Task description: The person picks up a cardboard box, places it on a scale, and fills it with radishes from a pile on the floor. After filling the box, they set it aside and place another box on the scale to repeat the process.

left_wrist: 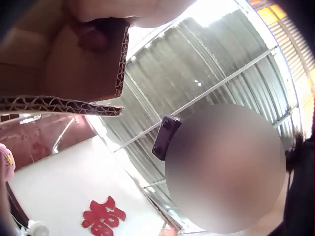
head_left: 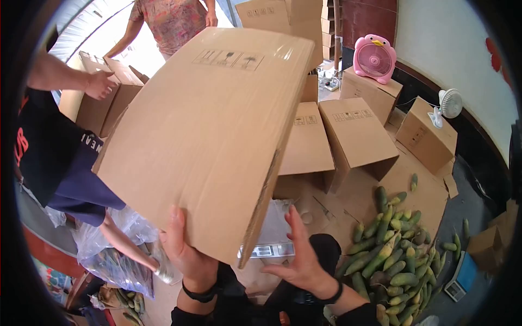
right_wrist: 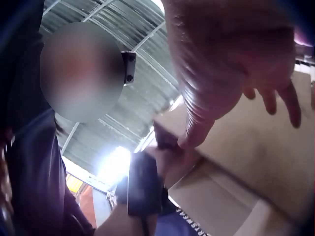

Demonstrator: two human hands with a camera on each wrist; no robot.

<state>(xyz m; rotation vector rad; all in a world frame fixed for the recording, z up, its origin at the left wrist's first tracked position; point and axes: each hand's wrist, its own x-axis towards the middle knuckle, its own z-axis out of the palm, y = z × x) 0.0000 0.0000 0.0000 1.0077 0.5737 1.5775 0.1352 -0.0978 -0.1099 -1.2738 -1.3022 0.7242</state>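
A large cardboard box is held up tilted in front of me, its printed symbols near the far edge. My left hand grips its near lower edge, thumb lying on the outer face. In the left wrist view, that hand's fingers reach past the cut edge onto the box's inner side. My right hand is beside the box's right edge, its fingers spread and thumb apart, holding nothing. Below, between the hands, a scale with a small display shows partly, the box hiding the rest.
Right of my knees lies a heap of green cucumber-like vegetables. Open boxes stand ahead; a pink fan sits on another carton. At left a person in dark shorts stands close, near a plastic bag. Someone else stands behind.
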